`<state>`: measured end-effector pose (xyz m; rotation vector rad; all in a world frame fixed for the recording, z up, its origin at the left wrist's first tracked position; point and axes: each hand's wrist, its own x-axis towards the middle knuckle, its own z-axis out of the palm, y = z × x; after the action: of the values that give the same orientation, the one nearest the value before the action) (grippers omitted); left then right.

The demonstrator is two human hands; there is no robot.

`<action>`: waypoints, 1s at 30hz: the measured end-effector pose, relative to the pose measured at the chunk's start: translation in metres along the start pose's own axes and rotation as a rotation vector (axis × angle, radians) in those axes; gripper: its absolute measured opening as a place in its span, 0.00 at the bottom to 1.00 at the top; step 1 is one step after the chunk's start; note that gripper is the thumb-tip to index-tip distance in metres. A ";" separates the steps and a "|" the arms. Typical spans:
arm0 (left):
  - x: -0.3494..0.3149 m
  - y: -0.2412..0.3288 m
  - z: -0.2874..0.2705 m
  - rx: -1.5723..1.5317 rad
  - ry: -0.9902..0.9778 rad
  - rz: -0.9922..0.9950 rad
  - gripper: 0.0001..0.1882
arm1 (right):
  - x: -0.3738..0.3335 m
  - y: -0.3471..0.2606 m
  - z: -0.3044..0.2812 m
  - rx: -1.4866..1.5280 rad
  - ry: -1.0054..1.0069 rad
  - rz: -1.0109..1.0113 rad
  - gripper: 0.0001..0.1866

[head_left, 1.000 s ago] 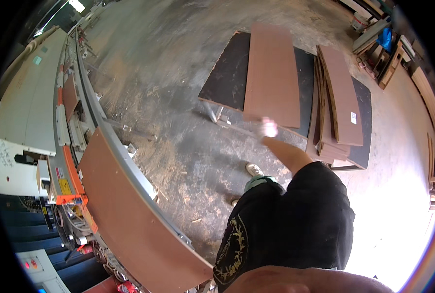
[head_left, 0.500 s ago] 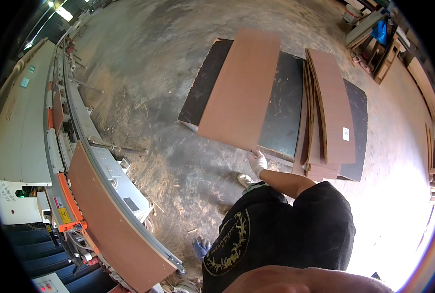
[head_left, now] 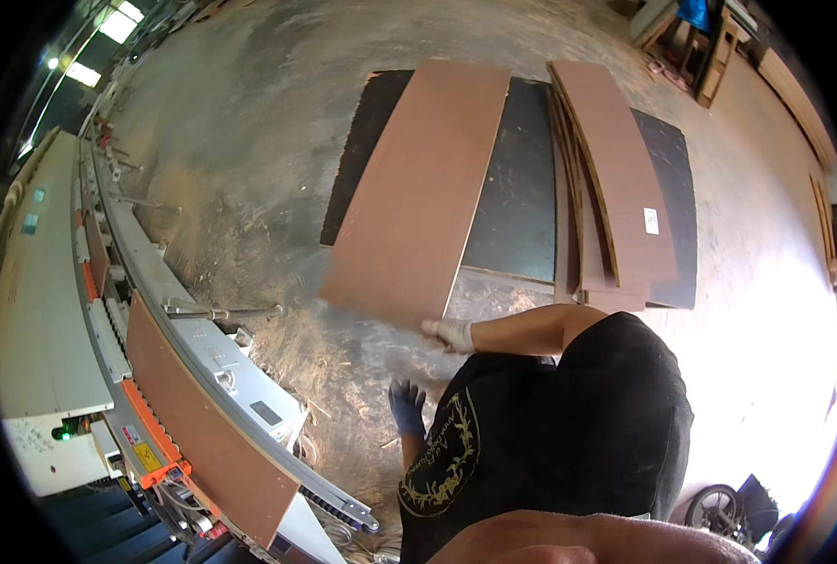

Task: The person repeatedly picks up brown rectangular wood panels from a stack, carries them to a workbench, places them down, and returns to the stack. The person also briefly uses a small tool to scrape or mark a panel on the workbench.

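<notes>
White-gloved right hand clamped on the near end of a long brown panel, center of the frame.

Panel slanting from upper center down to the middle, over the left part of a black tabletop, lower end jutting past it; fingers at its lower right corner, slightly blurred. Just below and left of there, a dark-blue-gloved left hand, fingers spread apart above the concrete floor. Right of upper center, on the same tabletop, a loosely fanned stack of brown boards, with a white label on the top one. Along the left side, a long machine with pale housing and orange strip, plus a reddish-brown board lying along it. Below and right of center, a black shirt with a gold wreath print.
</notes>
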<state>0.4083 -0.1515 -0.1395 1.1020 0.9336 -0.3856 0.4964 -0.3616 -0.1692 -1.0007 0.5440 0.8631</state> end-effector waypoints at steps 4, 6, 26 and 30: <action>0.021 0.042 0.057 -0.107 -0.481 0.033 0.34 | -0.018 0.015 0.024 -0.035 -0.419 0.223 0.30; 0.035 0.033 0.030 -0.294 -0.378 -0.081 0.35 | -0.054 -0.011 0.037 0.141 -0.220 0.204 0.28; -0.249 0.077 -0.126 -0.065 0.391 0.136 0.36 | 0.051 -0.095 -0.121 -0.140 1.086 -0.496 0.22; -0.261 0.071 -0.089 0.014 0.633 0.176 0.36 | 0.015 -0.046 -0.037 0.241 0.778 -0.462 0.23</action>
<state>0.2660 -0.0857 0.0982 1.3365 1.3715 0.1179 0.5425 -0.4011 -0.1740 -1.1607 0.9930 -0.0359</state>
